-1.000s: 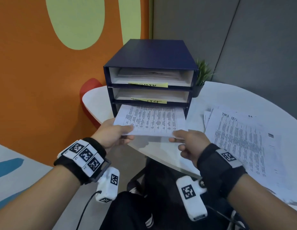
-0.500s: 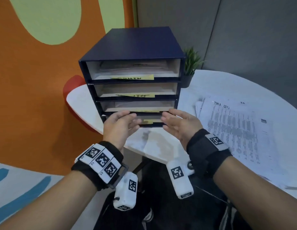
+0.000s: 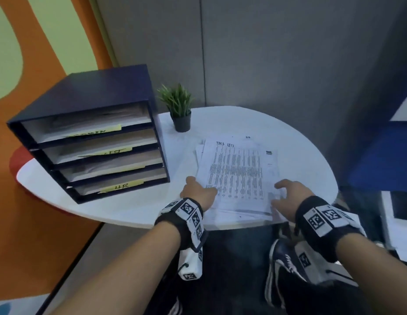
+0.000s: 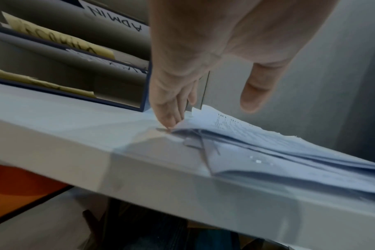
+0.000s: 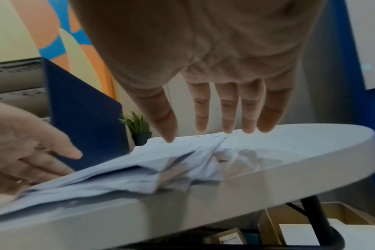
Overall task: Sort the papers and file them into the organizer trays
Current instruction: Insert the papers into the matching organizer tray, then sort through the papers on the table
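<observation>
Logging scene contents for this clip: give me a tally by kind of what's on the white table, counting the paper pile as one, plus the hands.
Tray organizer: 1 (4 slots)
Paper pile: 1
Potted plant: 1
Hands: 2, left hand and right hand
Total: 5, all on or over the table.

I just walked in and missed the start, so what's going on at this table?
A person is filing papers into a dark blue organizer with four labelled trays. Right now both hands are at the loose stack of printed papers on the white table. The left hand touches the stack's left edge with its fingertips; the right hand hovers open at its right side. No sheet is lifted yet.
</observation>
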Demonstrator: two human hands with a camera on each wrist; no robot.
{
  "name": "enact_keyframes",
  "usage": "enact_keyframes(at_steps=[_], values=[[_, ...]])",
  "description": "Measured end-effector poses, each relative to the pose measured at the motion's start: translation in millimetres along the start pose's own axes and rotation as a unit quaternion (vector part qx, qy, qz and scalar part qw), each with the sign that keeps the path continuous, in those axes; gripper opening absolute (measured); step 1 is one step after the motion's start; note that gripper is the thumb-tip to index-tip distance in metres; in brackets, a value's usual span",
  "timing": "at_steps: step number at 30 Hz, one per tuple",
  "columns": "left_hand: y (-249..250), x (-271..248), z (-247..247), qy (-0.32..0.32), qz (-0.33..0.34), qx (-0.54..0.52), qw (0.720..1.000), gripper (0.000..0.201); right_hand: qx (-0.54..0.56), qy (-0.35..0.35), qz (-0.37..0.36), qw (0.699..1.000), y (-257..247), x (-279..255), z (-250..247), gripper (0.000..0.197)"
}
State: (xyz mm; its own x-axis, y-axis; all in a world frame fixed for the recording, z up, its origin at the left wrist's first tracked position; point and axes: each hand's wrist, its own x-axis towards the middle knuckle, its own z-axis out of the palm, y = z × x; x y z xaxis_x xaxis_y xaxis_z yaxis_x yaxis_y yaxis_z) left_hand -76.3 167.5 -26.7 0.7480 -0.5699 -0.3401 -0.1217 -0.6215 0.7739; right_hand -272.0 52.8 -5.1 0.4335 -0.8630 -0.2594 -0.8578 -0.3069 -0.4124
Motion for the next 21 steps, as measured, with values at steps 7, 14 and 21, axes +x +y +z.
enact_keyframes(at_steps=[7, 14, 21], values=[[23.5, 5.7, 16.6, 0.072, -0.003, 0.033, 0.997, 0.036, 0.053, -0.029, 0.026, 0.998, 13.1, 12.8, -2.5, 0.051], [33.8, -7.6, 17.3, -0.008, 0.027, 0.172, 0.985, 0.021, 0.085, -0.015, 0.035, 0.996, 21.7, 12.4, -5.0, 0.052], [19.9, -11.5, 10.1, -0.02, 0.048, 0.112, 0.992, 0.015, 0.201, 0.009, 0.065, 0.977, 20.7, 17.7, -4.7, 0.057]])
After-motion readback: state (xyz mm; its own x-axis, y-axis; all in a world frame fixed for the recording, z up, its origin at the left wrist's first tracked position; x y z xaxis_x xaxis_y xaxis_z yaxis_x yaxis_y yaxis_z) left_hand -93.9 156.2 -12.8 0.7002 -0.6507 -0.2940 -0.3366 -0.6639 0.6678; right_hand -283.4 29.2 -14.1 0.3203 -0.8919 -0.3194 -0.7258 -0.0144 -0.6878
